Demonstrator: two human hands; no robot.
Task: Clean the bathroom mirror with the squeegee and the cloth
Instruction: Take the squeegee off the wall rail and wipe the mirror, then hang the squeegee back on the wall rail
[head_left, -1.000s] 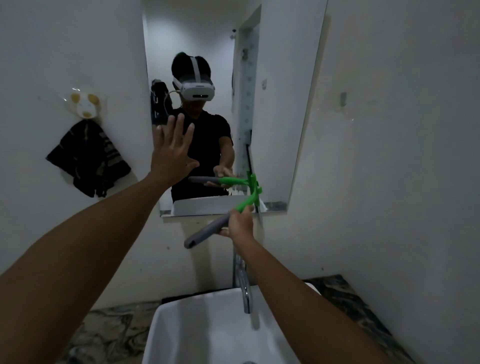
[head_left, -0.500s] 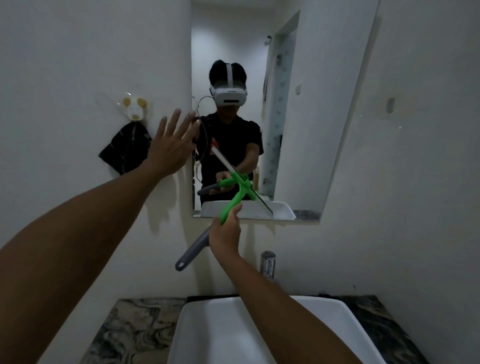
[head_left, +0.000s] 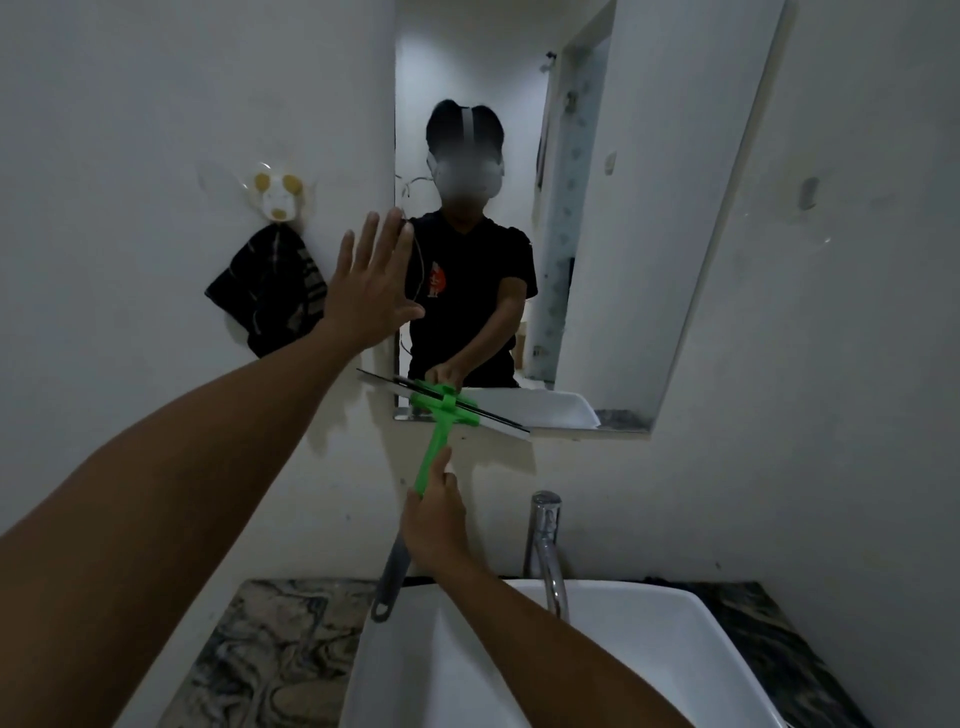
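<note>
The wall mirror (head_left: 623, 260) hangs above the basin and reflects a person in a black shirt. My right hand (head_left: 434, 522) grips the green and grey squeegee (head_left: 439, 431) by its handle. Its blade lies almost level across the mirror's bottom left corner, with the left end over the wall. My left hand (head_left: 369, 288) is raised with fingers spread, palm at the mirror's left edge, holding nothing. A dark striped cloth (head_left: 267, 291) hangs from a white wall hook (head_left: 275, 197), just left of my left hand.
A white basin (head_left: 649, 649) sits below on a dark marbled counter (head_left: 260, 654). A chrome tap (head_left: 545, 551) rises at its back, right of my right hand. White walls close in on both sides.
The squeegee blade has swung from steeply tilted to nearly level and dropped to the mirror's bottom edge. My right hand came down with it. My left hand stayed raised and open.
</note>
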